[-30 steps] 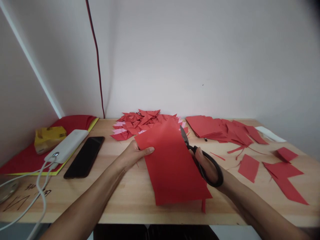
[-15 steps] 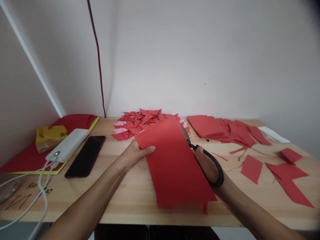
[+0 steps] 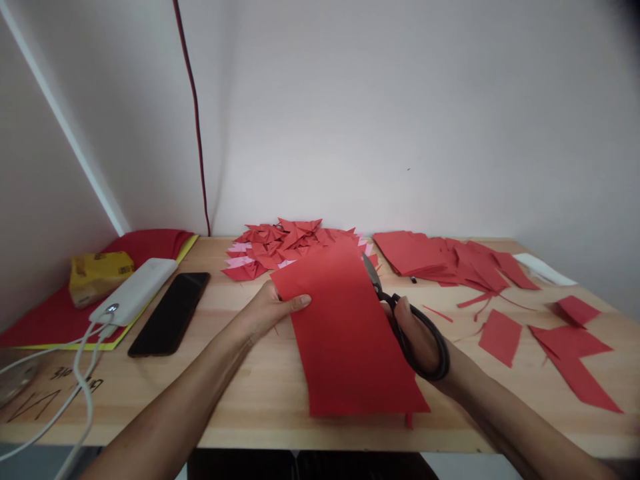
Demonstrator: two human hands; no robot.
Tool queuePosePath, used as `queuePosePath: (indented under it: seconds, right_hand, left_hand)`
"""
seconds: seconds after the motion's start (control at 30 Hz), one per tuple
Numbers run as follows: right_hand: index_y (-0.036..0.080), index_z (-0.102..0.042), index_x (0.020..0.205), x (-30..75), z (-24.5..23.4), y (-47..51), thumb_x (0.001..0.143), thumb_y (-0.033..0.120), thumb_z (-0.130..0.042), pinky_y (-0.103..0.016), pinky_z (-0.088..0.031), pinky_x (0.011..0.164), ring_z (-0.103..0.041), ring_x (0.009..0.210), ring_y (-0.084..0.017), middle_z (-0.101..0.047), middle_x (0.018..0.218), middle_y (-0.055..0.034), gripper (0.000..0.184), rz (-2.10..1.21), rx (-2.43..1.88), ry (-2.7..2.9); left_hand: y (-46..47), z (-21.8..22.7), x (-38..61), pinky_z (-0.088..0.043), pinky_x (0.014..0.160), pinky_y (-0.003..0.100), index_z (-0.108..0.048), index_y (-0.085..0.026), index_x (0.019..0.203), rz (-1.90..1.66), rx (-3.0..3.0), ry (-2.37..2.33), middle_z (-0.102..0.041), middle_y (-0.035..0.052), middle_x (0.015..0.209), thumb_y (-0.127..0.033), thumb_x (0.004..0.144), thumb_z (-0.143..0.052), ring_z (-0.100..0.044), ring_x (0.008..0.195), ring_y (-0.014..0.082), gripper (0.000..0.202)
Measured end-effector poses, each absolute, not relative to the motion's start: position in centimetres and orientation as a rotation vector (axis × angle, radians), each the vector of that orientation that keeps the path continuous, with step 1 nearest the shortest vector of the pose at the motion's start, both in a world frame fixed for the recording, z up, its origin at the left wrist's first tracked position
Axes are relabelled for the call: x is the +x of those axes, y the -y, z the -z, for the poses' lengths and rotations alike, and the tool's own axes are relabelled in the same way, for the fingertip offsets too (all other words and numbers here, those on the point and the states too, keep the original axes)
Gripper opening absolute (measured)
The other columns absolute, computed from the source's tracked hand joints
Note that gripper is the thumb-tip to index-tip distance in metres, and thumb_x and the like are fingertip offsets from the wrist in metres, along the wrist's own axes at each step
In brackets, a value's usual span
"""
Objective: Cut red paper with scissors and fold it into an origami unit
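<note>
A red sheet [image 3: 350,333] is slanting over the wooden table [image 3: 260,400], lying right of the left hand [image 3: 275,310], which is pinching its left edge, thumb on top. Along its right edge, the right hand [image 3: 417,341] is gripping scissors [image 3: 383,294] by their black handles. Beyond, folded paper pieces [image 3: 295,237] are lying heaped near the wall [image 3: 320,133].

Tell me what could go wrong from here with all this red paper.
The edge might come out crooked: the left hand pinches the red paper sheet at its left side, while the scissors in the right hand are at the opposite edge.

White cables run over the front edge of the wooden table, so the left forearm might snag them and tug the power bank.
</note>
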State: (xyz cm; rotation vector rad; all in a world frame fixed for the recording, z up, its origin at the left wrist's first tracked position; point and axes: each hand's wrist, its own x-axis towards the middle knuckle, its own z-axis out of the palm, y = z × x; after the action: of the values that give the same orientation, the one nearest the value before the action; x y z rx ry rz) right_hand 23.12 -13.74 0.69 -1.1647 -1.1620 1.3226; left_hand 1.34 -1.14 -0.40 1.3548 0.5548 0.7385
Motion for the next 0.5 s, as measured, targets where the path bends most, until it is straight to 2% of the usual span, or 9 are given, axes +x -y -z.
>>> queuePosePath:
  seconds: [0.13, 0.3, 0.5]
  right_hand:
    - [0.019, -0.069, 0.106, 23.4, -0.8, 13.9, 0.083, 0.078, -0.027, -0.033, -0.055, 0.070, -0.069, 0.084, -0.025, -0.074, 0.086, -0.0088, 0.076, -1.403, -1.136, 1.167]
    - [0.022, -0.071, 0.100, 24.3, -0.8, 13.8, 0.086, 0.070, -0.037, -0.030, -0.055, 0.063, -0.068, 0.070, -0.022, -0.072, 0.072, -0.0040, 0.062, -1.298, -1.287, 1.184]
    - [0.022, -0.069, 0.107, 23.7, -1.4, 13.3, 0.093, 0.062, -0.032, -0.033, -0.053, 0.080, -0.069, 0.084, -0.022, -0.074, 0.085, -0.0051, 0.056, -1.292, -1.155, 1.186]
  left_hand:
    - [1.2, 0.3, 1.4, -0.046, 0.098, 0.044, -0.058, -0.016, 0.121, -0.725, 1.370, -0.556, -0.061, 0.0148, 0.127, -0.028, 0.077, -0.073, -0.059, 0.114, 0.0292, 0.049]
    - [1.3, 0.2, 1.3, -0.046, 0.098, 0.044, -0.057, -0.017, 0.124, -0.697, 1.373, -0.561, -0.060, 0.0145, 0.129, -0.030, 0.076, -0.073, -0.059, 0.115, 0.0296, 0.051]
    - [1.2, 0.2, 1.3, -0.045, 0.099, 0.046, -0.058, -0.016, 0.123, -0.713, 1.333, -0.580, -0.060, 0.0156, 0.129, -0.030, 0.075, -0.074, -0.059, 0.115, 0.0307, 0.052]
